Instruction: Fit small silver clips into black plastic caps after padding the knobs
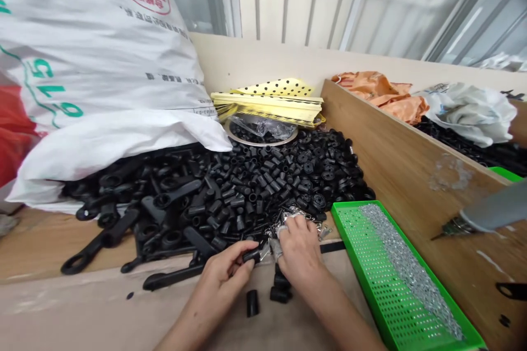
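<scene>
My left hand point(224, 271) pinches a small black plastic tube point(252, 255) between thumb and fingers, at the front edge of a big heap of black plastic parts point(230, 186). My right hand point(297, 247) is right beside it, fingers curled over some small shiny metal clips point(302, 214); taped fingertips show, and what it grips is hidden. Three loose black tubes point(272, 296) lie on the table below the hands.
A green perforated tray point(358, 263) with a strip of tiny metal pieces lies to the right against a wooden divider point(395, 159). A large white sack point(94, 66) sits at the left. Yellow dotted paper and a metal bowl point(263, 134) are at the back.
</scene>
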Tool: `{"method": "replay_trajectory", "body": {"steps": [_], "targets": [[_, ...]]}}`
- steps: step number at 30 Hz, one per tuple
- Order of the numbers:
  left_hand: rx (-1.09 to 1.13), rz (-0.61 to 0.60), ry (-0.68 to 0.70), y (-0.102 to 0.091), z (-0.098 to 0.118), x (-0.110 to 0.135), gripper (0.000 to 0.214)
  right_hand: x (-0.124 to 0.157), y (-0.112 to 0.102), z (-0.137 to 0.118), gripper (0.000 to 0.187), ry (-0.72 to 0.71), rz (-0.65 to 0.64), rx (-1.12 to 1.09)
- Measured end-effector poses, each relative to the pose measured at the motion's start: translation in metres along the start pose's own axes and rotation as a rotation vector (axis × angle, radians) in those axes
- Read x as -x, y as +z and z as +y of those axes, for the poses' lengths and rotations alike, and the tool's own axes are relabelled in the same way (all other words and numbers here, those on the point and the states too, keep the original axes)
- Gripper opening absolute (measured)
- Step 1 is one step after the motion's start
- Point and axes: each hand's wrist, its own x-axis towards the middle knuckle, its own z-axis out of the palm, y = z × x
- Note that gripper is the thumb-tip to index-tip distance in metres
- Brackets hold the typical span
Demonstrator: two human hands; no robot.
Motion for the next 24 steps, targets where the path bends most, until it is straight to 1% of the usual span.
{"method": "replay_trajectory", "body": {"steps": [5,10,12,15,19,22,24], "targets": [[0.068,0.03,0.004,0.004,-0.004,-0.001,0.036,-0.009,0.002,-0.01,0.018,0.01,0.001,0.025],[0.067,0.034,0.009,0.006,-0.01,-0.003,0.034,-0.006,0.002,-0.005,0.019,0.018,0.019,-0.014],[0.04,0.034,0.009,0.005,-0.008,-0.003,0.034,-0.003,0.002,-0.001,0.018,0.028,0.033,-0.046],[0.024,0.003,-0.038,0.004,0.002,-0.006,0.035,0.003,0.001,0.005,0.014,0.025,0.045,-0.101],[0.195,-0.046,-0.136,0.009,0.014,-0.014,0.037,0.008,0.0,0.007,0.012,-0.041,0.041,-0.183],[0.321,-0.113,-0.177,0.015,0.017,-0.02,0.043,0.014,-0.002,0.006,0.012,-0.133,0.05,-0.343],[0.365,-0.149,-0.185,0.019,0.017,-0.021,0.043,0.018,-0.003,0.005,0.013,-0.183,0.083,-0.423]]}}
